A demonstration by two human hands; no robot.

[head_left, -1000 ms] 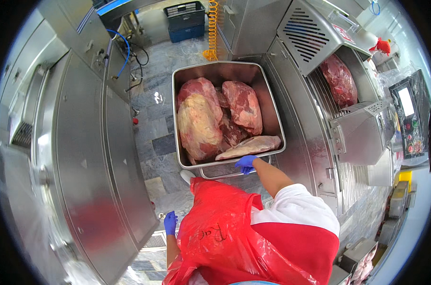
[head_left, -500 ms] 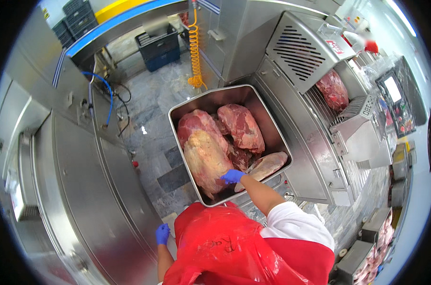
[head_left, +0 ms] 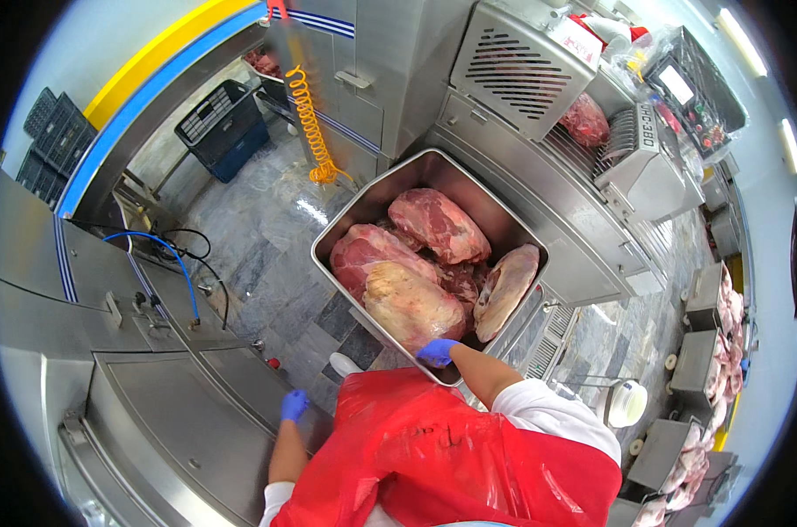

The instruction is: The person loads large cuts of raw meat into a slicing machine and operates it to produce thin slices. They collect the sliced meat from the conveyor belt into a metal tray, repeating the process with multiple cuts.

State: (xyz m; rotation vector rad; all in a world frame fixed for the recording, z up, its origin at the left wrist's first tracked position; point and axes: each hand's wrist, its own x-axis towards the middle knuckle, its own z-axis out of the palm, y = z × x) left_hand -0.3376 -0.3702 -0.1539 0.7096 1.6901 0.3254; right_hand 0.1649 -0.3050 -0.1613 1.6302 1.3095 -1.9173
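A deep metal bin [head_left: 473, 180] with a rolled rim holds several large cuts of raw meat. Nearest me inside it lies a cut of meat [head_left: 411, 303] capped with yellowish fat. My right hand [head_left: 436, 352], in a blue glove, is closed against its near end, just inside the bin's near corner; the fingertips are partly hidden. Behind that piece is a dark red cut [head_left: 438, 227], and a pale, flatter cut [head_left: 506, 294] leans along the right wall. My left hand [head_left: 295, 404], also gloved, hangs at my left with fingers curled and nothing in them.
At right, a slicing machine [head_left: 539, 75] with a slotted cover holds meat. Steel cabinets [head_left: 183, 430] line the left, near a blue hose [head_left: 183, 272]. An orange coiled hose [head_left: 309, 123] hangs beyond the bin. Dark crates [head_left: 224, 132] stand far left; meat-filled metal containers [head_left: 670, 452] stand lower right.
My view has turned, so the bin appears rotated. My right hand has moved from the side of the fat-capped cut to its near end. My left hand still hangs at my side.
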